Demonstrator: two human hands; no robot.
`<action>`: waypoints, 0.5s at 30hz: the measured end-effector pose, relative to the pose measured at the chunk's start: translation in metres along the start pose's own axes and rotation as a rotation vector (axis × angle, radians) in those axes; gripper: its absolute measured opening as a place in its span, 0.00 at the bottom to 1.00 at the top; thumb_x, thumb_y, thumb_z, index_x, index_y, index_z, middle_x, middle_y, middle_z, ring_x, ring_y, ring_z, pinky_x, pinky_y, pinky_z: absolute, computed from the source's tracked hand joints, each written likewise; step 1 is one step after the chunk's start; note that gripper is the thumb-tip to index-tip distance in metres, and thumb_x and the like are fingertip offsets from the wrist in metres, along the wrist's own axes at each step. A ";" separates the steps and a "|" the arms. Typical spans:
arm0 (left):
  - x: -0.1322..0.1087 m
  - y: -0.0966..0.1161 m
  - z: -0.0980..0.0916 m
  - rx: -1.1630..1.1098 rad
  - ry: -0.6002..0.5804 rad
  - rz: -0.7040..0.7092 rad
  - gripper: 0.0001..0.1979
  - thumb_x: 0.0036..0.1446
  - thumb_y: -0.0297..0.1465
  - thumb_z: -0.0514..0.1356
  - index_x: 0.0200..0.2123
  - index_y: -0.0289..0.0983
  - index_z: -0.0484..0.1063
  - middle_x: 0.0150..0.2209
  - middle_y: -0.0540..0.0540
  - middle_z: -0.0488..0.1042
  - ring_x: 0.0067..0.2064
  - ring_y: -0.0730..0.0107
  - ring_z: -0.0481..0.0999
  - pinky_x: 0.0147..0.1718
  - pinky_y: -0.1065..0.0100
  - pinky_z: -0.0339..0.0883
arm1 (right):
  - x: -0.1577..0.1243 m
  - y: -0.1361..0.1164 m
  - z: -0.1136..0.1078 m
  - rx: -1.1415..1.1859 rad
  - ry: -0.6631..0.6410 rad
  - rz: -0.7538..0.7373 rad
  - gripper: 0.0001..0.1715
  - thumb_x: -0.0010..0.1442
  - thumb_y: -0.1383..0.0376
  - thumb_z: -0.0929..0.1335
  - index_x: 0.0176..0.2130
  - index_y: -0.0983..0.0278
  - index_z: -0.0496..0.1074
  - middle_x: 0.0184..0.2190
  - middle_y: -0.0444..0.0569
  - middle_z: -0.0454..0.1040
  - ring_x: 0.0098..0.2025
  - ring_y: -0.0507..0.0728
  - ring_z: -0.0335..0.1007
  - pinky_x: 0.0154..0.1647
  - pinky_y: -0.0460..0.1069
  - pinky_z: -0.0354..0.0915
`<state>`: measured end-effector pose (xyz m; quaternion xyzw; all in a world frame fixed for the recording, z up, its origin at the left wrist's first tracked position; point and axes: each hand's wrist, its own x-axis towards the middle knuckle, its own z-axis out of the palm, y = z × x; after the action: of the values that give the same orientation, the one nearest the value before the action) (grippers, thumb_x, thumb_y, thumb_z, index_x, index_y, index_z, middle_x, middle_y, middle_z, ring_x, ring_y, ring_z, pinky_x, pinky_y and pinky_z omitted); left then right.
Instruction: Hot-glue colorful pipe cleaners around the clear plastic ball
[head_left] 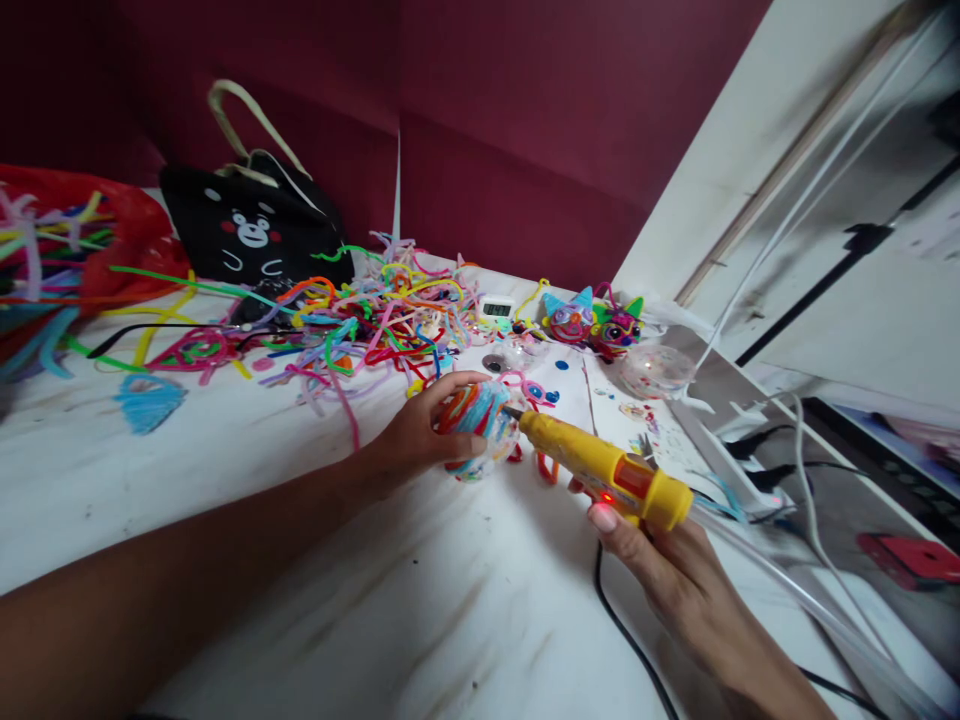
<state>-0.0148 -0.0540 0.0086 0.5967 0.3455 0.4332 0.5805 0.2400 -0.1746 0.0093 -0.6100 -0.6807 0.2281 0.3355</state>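
My left hand (424,428) is closed around a clear ball wrapped in coloured pipe cleaners (480,425), holding it on the white table (300,540). My right hand (652,545) grips a yellow hot glue gun (600,465). Its metal nozzle touches the right side of the wrapped ball. A red light glows on the gun's body, and a clear glue stick runs out of its back end.
A tangled heap of coloured pipe cleaners (360,315) covers the back of the table. A black bear-face bag (251,230) and a red bag (112,240) sit back left. Two pipe-cleaner cat figures (592,320), a clear ball (658,370), a small timer (496,308) and cables lie at right.
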 end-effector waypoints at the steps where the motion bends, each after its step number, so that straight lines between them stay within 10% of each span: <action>1: 0.000 0.000 0.000 0.000 0.003 0.004 0.40 0.38 0.37 0.73 0.57 0.40 0.69 0.45 0.45 0.77 0.45 0.58 0.77 0.42 0.63 0.70 | 0.001 -0.001 0.000 0.015 -0.006 0.015 0.26 0.65 0.44 0.66 0.55 0.53 0.76 0.53 0.50 0.77 0.61 0.72 0.66 0.67 0.71 0.51; 9: 0.000 -0.001 0.000 -0.025 0.020 0.010 0.37 0.38 0.35 0.73 0.55 0.40 0.70 0.44 0.46 0.78 0.44 0.59 0.77 0.43 0.63 0.71 | 0.003 -0.009 -0.001 0.063 -0.088 -0.014 0.20 0.67 0.47 0.64 0.49 0.54 0.74 0.44 0.49 0.77 0.50 0.66 0.72 0.56 0.63 0.68; 15: 0.001 -0.002 0.000 -0.036 0.034 0.003 0.36 0.39 0.34 0.72 0.55 0.40 0.70 0.44 0.46 0.78 0.43 0.61 0.76 0.40 0.65 0.70 | -0.001 -0.005 0.002 0.044 -0.034 -0.008 0.25 0.65 0.46 0.66 0.55 0.53 0.75 0.54 0.50 0.75 0.60 0.70 0.67 0.64 0.66 0.60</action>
<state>-0.0146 -0.0533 0.0067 0.5794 0.3467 0.4500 0.5845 0.2347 -0.1759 0.0114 -0.5957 -0.6836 0.2522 0.3380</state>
